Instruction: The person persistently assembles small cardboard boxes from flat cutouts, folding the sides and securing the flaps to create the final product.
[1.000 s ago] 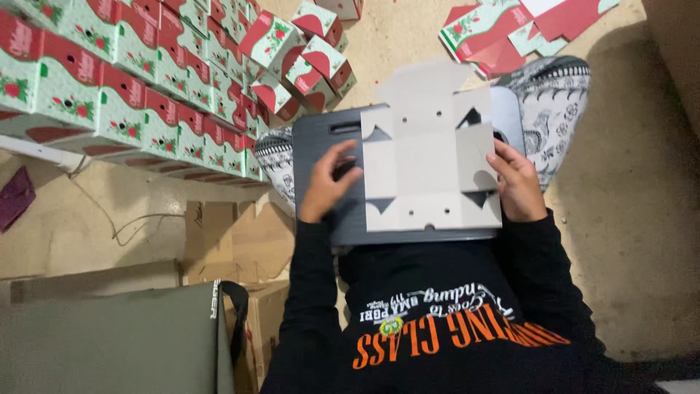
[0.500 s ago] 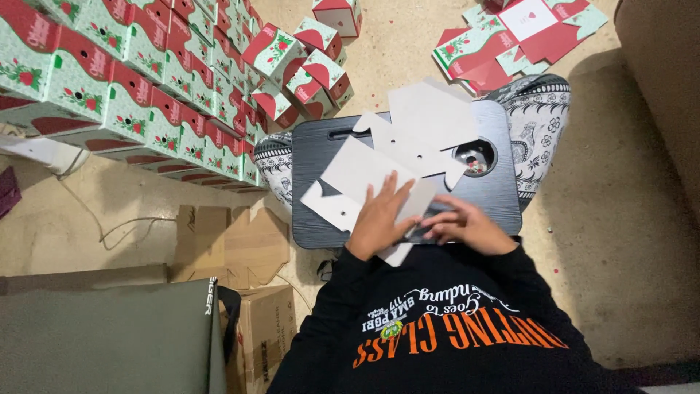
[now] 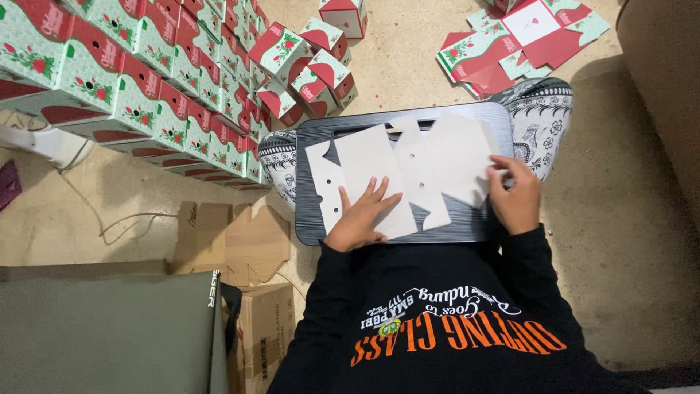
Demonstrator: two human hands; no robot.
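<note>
A pale die-cut blank (image 3: pixel 408 171) with punched holes lies flat on the tray (image 3: pixel 313 219), left hand (image 3: pixel 361 219) spread flat on it, right hand (image 3: pixel 516 198) pinching its edge.

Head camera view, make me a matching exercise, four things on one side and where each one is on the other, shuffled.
Things:
1. left hand
2. right hand
3. lap tray
4. folded boxes

Places:
A. stacked in rows on the floor
B. flat on the pale cardboard blank
C. across the person's knees
D. gripping the blank's right edge

Pairs: 1-B, 2-D, 3-C, 4-A
</note>
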